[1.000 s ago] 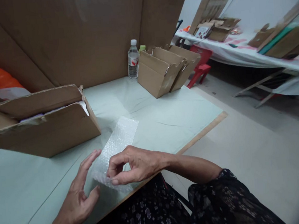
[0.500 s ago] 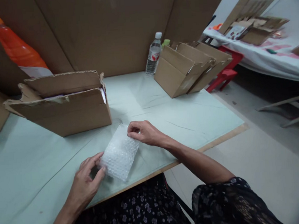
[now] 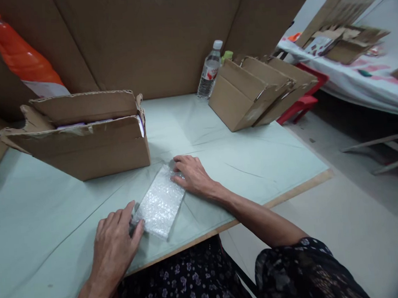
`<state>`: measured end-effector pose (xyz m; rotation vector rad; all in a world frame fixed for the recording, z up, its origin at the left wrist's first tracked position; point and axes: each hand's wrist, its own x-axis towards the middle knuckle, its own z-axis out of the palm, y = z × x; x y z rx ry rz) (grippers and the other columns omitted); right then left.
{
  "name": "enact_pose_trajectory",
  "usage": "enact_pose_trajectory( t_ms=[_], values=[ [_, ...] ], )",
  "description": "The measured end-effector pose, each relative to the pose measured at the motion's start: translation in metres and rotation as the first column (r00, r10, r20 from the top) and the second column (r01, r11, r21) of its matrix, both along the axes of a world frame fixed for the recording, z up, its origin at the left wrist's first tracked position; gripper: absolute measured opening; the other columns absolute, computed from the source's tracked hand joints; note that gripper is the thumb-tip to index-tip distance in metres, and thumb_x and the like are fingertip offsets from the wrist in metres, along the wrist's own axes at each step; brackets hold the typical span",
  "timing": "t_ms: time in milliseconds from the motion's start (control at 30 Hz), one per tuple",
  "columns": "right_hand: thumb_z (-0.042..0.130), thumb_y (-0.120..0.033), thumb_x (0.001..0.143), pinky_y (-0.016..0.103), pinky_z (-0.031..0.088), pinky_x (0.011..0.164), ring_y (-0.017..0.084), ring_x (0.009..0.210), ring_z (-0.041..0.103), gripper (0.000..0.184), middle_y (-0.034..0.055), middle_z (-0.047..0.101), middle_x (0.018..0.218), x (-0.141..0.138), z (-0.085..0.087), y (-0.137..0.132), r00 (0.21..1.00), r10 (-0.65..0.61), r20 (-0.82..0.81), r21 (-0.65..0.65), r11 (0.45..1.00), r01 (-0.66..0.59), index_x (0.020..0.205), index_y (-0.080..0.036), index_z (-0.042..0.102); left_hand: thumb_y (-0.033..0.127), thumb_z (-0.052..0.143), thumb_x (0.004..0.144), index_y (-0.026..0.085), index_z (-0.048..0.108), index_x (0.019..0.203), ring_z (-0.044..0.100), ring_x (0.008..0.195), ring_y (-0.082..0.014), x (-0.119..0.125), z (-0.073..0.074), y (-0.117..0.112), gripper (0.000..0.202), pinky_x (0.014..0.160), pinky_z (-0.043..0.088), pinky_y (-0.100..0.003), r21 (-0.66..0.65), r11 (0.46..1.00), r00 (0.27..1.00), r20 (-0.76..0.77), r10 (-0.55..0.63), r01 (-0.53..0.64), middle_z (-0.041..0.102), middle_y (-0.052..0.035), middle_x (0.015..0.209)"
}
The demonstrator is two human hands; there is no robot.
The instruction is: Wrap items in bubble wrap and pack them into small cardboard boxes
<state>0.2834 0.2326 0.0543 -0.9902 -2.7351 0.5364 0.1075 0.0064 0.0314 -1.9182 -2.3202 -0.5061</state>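
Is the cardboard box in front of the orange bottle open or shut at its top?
Open: the top edges of the cardboard box stand apart, and something purple shows between them.

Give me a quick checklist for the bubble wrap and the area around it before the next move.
1. Bubble wrap wholly on the table: ok, though its near corner lies close to the front edge.
2. Left hand at the wrap: ok, thumb and fingers at its left end.
3. Right hand at the wrap: ok, at the opposite, far end.
4. Wrap clear of the open cardboard box: ok, a gap shows between them.
5. Water bottle capped and out of the way: ok, standing at the back beside the cardboard boxes.
6. Anything inside the wrap: cannot tell.
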Motion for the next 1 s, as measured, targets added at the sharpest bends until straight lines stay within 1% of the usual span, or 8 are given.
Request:
enact_pose_trajectory(
  t_ms=[133, 233, 333, 433, 567, 667, 733, 1000],
  values=[
    [0.072, -0.022, 0.085, 0.046, 0.039, 0.102, 0.030, 0.126, 0.056, 0.010, 0.0119, 0.065, 0.136, 0.004, 0.007, -0.012, 0.989, 0.017, -0.144, -0.121, 0.992, -0.035, 0.082, -0.018, 0.064, 0.029, 0.046, 0.095, 0.019, 0.059, 0.130, 0.064, 0.075, -0.0210, -0.023, 0.009, 0.005, 0.039, 0.074, 0.048, -0.036, -0.035, 0.998, 0.983, 0.181, -0.042, 0.049, 0.068, -0.0013, 0.082],
    [0.070, -0.027, 0.087, 0.046, 0.042, 0.099, 0.028, 0.117, 0.062, 0.012, 0.0092, 0.070, 0.126, 0.012, 0.017, -0.022, 0.985, 0.049, -0.167, -0.177, 0.981, -0.079, 0.080, -0.020, 0.063, 0.032, 0.045, 0.092, 0.023, 0.059, 0.132, 0.064, 0.079, -0.0231, -0.053, 0.026, 0.011, 0.043, 0.077, 0.048, -0.038, -0.026, 0.999, 0.989, 0.142, -0.041, 0.045, 0.067, -0.0028, 0.086],
    [0.066, -0.027, 0.090, 0.050, 0.043, 0.099, 0.032, 0.121, 0.060, 0.011, 0.0138, 0.064, 0.135, 0.021, 0.022, -0.025, 0.988, 0.040, -0.150, -0.075, 0.996, -0.052, 0.098, -0.020, 0.067, 0.037, 0.045, 0.093, 0.021, 0.060, 0.131, 0.064, 0.096, -0.0306, -0.072, 0.042, 0.014, 0.044, 0.082, 0.049, -0.044, -0.011, 1.000, 0.999, -0.030, -0.015, 0.015, 0.068, -0.0102, 0.104],
    [0.061, -0.024, 0.093, 0.054, 0.043, 0.101, 0.034, 0.128, 0.056, 0.024, 0.0166, 0.056, 0.145, 0.018, 0.021, -0.031, 0.978, 0.068, -0.199, 0.035, 0.997, -0.062, 0.116, -0.021, 0.065, 0.033, 0.046, 0.098, 0.020, 0.061, 0.127, 0.063, 0.102, -0.0297, -0.065, 0.050, 0.010, 0.035, 0.087, 0.049, -0.043, 0.095, 0.995, 0.997, -0.079, -0.026, 0.033, 0.067, -0.0116, 0.112],
    [0.060, -0.026, 0.096, 0.053, 0.044, 0.104, 0.032, 0.132, 0.052, 0.030, 0.0171, 0.055, 0.148, -0.013, 0.018, -0.057, 0.897, 0.412, -0.161, 0.085, 0.911, -0.403, 0.125, -0.018, 0.064, 0.021, 0.052, 0.097, 0.017, 0.064, 0.117, 0.063, 0.095, -0.0257, -0.039, 0.042, -0.001, 0.023, 0.085, 0.049, -0.039, 0.214, 0.969, 0.990, -0.087, -0.107, 0.124, 0.067, -0.0095, 0.102],
    [0.061, -0.027, 0.096, 0.050, 0.044, 0.106, 0.032, 0.137, 0.049, 0.039, 0.0196, 0.053, 0.151, -0.042, 0.011, -0.075, 0.764, 0.643, -0.056, 0.090, 0.765, -0.638, 0.133, -0.012, 0.060, 0.015, 0.053, 0.095, 0.016, 0.066, 0.111, 0.061, 0.090, -0.0251, -0.028, 0.027, -0.006, 0.020, 0.081, 0.048, -0.038, 0.149, 0.976, 0.985, -0.091, -0.147, 0.159, 0.067, -0.0096, 0.098],
    [0.060, -0.031, 0.098, 0.050, 0.043, 0.108, 0.032, 0.139, 0.049, 0.044, 0.0200, 0.054, 0.150, -0.049, 0.004, -0.075, 0.730, 0.684, -0.015, 0.072, 0.728, -0.681, 0.136, -0.010, 0.058, 0.016, 0.052, 0.095, 0.016, 0.067, 0.108, 0.059, 0.088, -0.0248, -0.027, 0.017, -0.006, 0.020, 0.079, 0.047, -0.038, 0.095, 0.983, 0.986, -0.083, -0.147, 0.155, 0.068, -0.0095, 0.097],
    [0.052, -0.033, 0.103, 0.053, 0.035, 0.116, 0.028, 0.147, 0.045, 0.042, 0.0119, 0.055, 0.152, 0.006, -0.015, -0.044, 0.865, 0.501, -0.035, 0.016, 0.865, -0.501, 0.142, -0.020, 0.059, 0.018, 0.053, 0.095, 0.019, 0.071, 0.106, 0.059, 0.091, -0.0242, -0.034, 0.003, -0.003, 0.022, 0.080, 0.047, -0.038, 0.066, 0.989, 0.991, 0.028, -0.131, 0.129, 0.070, -0.0085, 0.099]
  ],
)
